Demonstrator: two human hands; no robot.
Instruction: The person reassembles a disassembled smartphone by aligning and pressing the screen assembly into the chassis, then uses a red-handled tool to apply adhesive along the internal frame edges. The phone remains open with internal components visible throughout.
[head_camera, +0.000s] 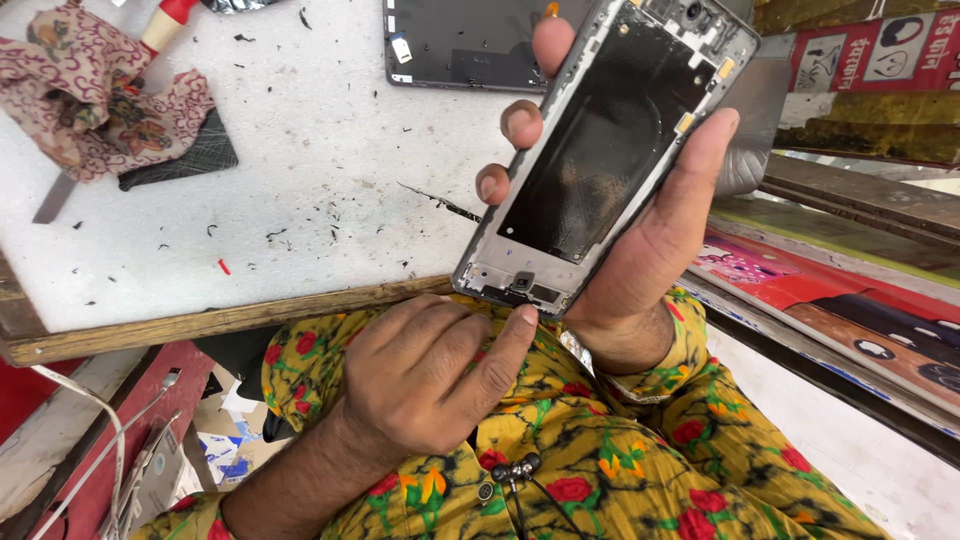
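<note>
One grey metal phone frame with a black inner panel (600, 150) is held tilted above the edge of the white foam-topped wooden workbench (300, 130). Right hand (650, 230) grips it: thumb along one side, three fingers curled over the other. Left hand (430, 375) is loosely curled, its thumb tip touching the frame's lower edge (at the port end). One dark flat phone panel (465, 45) and one patterned cloth (95, 90) lie on the bench.
</note>
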